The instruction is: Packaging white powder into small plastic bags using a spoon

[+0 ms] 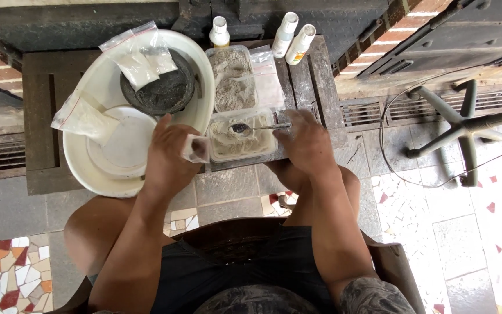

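My left hand [168, 156] holds a small clear plastic bag [196, 149] open beside a clear plastic tub [243, 139] of pale powder. My right hand [307, 141] grips a metal spoon [255, 127] by its handle. The spoon's bowl lies over the tub with a dark heap of powder in it. A second clear tub [232, 81] of grey-white powder stands just behind the first, with an empty clear bag [267, 75] next to it.
A white basin [146, 104] on the dark wooden table [42, 116] holds a black bowl [161, 90], a white lid and bags of white powder [140, 58]. Three white bottles [289, 35] stand at the back. An office chair base [460, 122] and cable lie on the tiled floor at right.
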